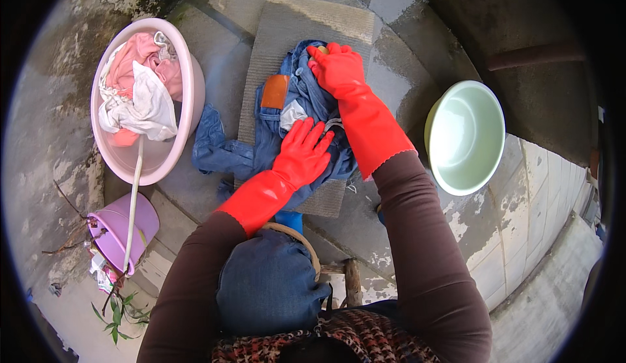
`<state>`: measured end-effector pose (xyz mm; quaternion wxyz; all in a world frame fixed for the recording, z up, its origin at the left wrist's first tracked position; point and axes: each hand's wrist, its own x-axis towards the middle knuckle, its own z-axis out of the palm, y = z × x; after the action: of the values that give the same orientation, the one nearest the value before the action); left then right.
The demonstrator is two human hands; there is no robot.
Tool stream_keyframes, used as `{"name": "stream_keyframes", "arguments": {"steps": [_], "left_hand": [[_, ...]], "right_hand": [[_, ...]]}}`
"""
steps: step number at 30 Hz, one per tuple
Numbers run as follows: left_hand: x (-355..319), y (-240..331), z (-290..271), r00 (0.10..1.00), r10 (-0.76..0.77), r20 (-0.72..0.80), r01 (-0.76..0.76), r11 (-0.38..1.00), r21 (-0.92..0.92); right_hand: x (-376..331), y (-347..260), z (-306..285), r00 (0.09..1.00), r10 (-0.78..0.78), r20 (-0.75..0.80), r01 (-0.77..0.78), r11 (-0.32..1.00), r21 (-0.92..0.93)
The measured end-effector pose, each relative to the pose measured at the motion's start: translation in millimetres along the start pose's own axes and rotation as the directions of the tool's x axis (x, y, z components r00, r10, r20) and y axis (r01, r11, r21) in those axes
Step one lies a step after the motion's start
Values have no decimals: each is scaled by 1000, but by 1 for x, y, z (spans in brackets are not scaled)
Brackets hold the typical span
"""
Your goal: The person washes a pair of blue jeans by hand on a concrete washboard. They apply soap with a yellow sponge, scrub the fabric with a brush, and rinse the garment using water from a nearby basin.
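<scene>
Outdoors, on wet grey stone paving with patchy, worn concrete. Blue jeans [297, 112] lie bunched on a ridged grey washboard slab [306, 30] set on the ground. My left hand [303, 151], red-gloved, presses flat and open on the denim. My right hand [336, 68] is curled shut over the jeans' upper edge. Pink basin [192, 86] of laundry to my left; pale green basin [492, 118] to my right.
</scene>
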<state>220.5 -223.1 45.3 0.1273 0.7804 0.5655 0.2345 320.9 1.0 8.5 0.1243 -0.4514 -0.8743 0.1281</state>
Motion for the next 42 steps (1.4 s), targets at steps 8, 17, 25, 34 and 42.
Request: {"name": "stream_keyframes", "arguments": {"steps": [8, 17, 25, 34, 42], "left_hand": [[-9, -5, 14, 997, 50, -54, -50, 999, 13], [-8, -5, 10, 999, 47, -29, -45, 998, 51], [-1, -7, 7, 993, 55, -103, -57, 998, -12], [-100, 0, -106, 952, -275, -133, 243, 945, -217], [-219, 24, -233, 642, -763, -77, 490, 485, -725]], "right_hand": [[-134, -11, -64, 930, -367, 5, 359, 913, 195], [-9, -20, 3, 999, -1, 47, 1, 1000, -13], [-140, -51, -50, 991, 82, 110, -59, 978, -202], [-165, -85, -53, 724, 424, 545, -305, 904, -299], [-115, -169, -229, 729, 113, 675, -681, 225, 697]]}}
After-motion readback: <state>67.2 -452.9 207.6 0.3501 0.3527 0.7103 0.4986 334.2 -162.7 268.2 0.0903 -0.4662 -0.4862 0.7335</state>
